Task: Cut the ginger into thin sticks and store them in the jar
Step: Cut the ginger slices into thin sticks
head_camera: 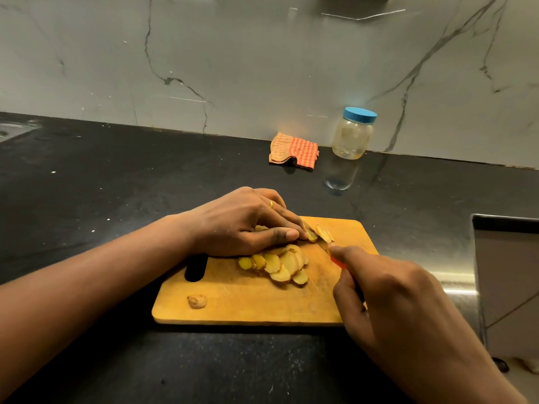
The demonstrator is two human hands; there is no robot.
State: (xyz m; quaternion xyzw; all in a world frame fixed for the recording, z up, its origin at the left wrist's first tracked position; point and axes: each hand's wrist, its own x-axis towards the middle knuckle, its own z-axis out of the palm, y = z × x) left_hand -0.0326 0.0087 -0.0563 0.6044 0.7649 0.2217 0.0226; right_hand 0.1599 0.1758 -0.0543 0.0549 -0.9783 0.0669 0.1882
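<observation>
left fingers [287,228] are pressed down on a few ginger slices [311,235] so they don't slide, right fingers [345,252] are wrapped round the knife [316,234], blade right against them. first thin sticks [325,232] lie just right of it. rest of the sliced ginger [278,265] waits mid chopping board [250,304]. jar [353,135] sits capped at the far wall, out of the way, on the worktop [116,176].

head cam, close, looks fwd/down at cutting board [233,301].
</observation>
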